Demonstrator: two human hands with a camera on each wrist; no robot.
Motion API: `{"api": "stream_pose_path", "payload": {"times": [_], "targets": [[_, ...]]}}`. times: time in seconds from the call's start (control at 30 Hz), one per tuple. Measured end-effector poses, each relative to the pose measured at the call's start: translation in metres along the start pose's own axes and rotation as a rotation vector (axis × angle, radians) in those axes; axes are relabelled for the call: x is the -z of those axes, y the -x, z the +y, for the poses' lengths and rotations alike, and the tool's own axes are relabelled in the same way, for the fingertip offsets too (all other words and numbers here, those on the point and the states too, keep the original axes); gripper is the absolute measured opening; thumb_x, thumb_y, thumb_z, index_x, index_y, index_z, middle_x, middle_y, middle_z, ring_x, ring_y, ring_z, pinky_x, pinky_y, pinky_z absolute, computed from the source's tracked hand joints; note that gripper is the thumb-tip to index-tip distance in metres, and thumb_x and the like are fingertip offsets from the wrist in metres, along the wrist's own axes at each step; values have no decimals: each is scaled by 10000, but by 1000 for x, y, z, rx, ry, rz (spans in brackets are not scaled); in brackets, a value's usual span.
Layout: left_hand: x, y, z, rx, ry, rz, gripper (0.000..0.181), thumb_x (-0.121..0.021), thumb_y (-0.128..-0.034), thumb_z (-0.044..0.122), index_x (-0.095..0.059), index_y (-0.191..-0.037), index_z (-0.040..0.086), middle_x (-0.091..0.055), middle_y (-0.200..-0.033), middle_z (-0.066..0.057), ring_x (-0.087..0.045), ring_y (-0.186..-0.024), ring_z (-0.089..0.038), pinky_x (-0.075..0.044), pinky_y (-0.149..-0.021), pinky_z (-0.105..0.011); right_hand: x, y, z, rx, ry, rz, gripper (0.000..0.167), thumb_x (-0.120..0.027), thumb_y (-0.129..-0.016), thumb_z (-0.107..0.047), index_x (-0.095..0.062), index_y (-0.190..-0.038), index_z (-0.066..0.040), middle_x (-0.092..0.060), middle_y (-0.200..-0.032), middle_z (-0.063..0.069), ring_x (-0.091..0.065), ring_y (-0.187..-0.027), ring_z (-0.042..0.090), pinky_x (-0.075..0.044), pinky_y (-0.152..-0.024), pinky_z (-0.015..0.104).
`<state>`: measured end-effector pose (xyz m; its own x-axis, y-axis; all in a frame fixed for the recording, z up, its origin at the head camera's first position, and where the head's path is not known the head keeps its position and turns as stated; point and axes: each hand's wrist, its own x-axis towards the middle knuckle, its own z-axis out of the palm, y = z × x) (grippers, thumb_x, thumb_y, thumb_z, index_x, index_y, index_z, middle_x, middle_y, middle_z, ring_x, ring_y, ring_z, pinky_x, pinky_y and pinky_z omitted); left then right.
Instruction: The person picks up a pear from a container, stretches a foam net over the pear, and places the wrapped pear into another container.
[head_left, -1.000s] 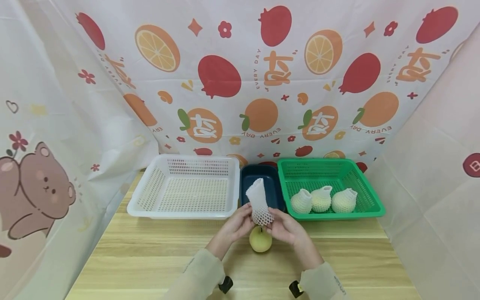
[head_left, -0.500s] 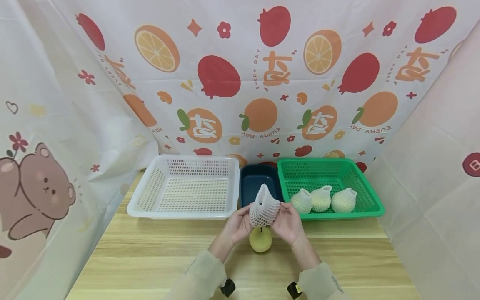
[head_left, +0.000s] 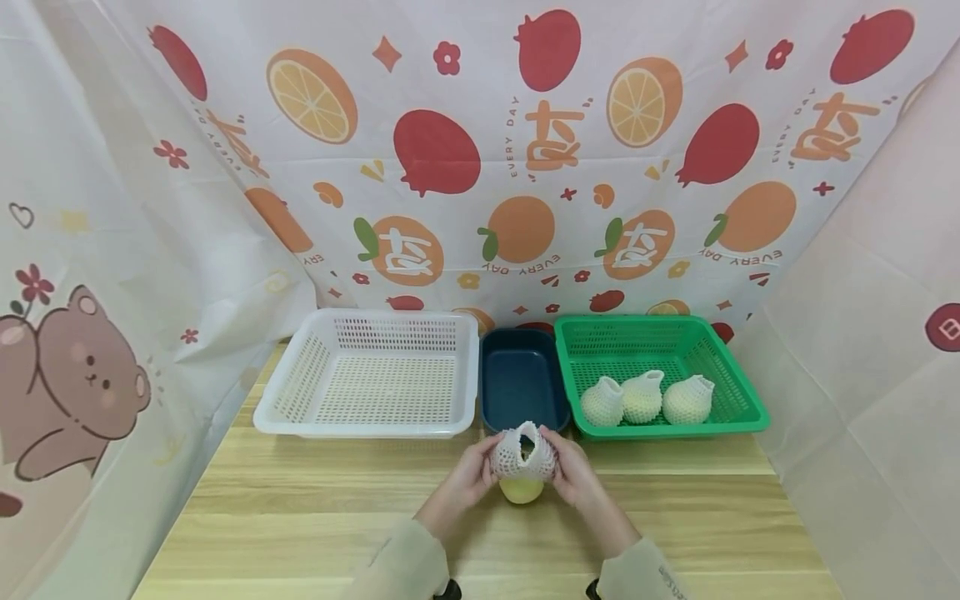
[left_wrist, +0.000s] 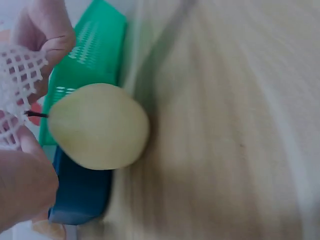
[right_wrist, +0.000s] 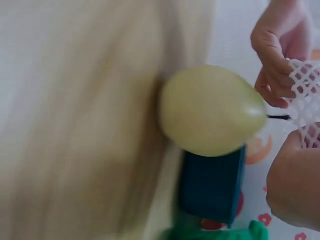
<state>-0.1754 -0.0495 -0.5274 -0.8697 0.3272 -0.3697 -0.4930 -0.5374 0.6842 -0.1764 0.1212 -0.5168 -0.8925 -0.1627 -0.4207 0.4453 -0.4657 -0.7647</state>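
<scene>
A yellow pear (head_left: 522, 492) stands upright on the wooden table, its dark stem visible in both wrist views. My left hand (head_left: 472, 474) pinches the left side of a white foam fruit net (head_left: 508, 460), and my right hand (head_left: 573, 472) pinches its right side. Between them the net's top opening is stretched wide. From the head, the net overlaps the pear's upper part. In the left wrist view the mesh edge is at the stem tip, with the pear's body (left_wrist: 100, 127) bare. Some fingertips are hidden by the net.
Behind the hands stands a dark blue tray (head_left: 525, 379). A white basket (head_left: 367, 432) is to its left. On its right, a green basket (head_left: 675, 432) holds three net-wrapped fruits (head_left: 642, 398). Printed sheets (head_left: 517, 167) hang at the back and sides.
Both hands have brought the net down and nearer, from above the pear to over its top. The net has gone from long and narrow to spread wide. The pear has stayed put.
</scene>
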Motion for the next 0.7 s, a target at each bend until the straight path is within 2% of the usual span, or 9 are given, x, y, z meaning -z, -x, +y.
{"api": "stream_pose_path", "payload": {"times": [0.13, 0.2, 0.33, 0.47, 0.57, 0.7], "targets": [[6, -1, -15, -30, -150, 100, 359, -476, -949, 157, -487, -1187, -112, -602, -945, -52, -585, -845, -121, -498, -770, -269, 9, -4, 17, 38, 183, 53, 269, -533, -937, -231, -592, -1081, -12, -583, -904, 24, -551, -816, 120, -483, -706, 261], [7, -2, -22, -51, -214, 138, 411, -482, -944, 153, -436, -1232, -137, -589, -971, -68, -574, -849, -131, -501, -765, -282, 14, -8, 24, 47, 283, 95, 323, -542, -929, -263, -573, -1102, 8, -578, -899, 27, -542, -809, 130, -478, -689, 275], [7, -3, -31, -105, -294, 222, 304, -506, -921, 128, -509, -1112, -109, -567, -924, -75, -547, -768, -132, -501, -639, -256, 20, -14, 33, 83, 457, 165, 276, -539, -927, -268, -579, -996, -3, -557, -846, 34, -516, -739, 140, -456, -595, 279], [7, -5, -36, -162, -358, 312, 176, -540, -893, 128, -563, -938, -41, -551, -831, -52, -524, -658, -124, -461, -510, -222, 22, -20, 40, 172, 583, 223, 215, -515, -938, -219, -566, -889, -15, -536, -808, 44, -498, -693, 144, -432, -565, 280], [7, -7, -38, -189, -407, 371, 165, -557, -884, 138, -572, -921, -23, -552, -812, -37, -513, -635, -124, -439, -472, -212, 22, -24, 44, 240, 656, 258, 196, -515, -934, -183, -558, -842, -15, -536, -797, 51, -500, -706, 154, -432, -612, 302], [9, -10, -42, -198, -468, 423, 174, -541, -901, 139, -561, -957, -25, -555, -830, -41, -508, -657, -129, -430, -473, -213, 22, -29, 46, 282, 767, 280, 185, -504, -934, -158, -543, -809, -27, -541, -791, 57, -505, -741, 179, -429, -667, 332]]}}
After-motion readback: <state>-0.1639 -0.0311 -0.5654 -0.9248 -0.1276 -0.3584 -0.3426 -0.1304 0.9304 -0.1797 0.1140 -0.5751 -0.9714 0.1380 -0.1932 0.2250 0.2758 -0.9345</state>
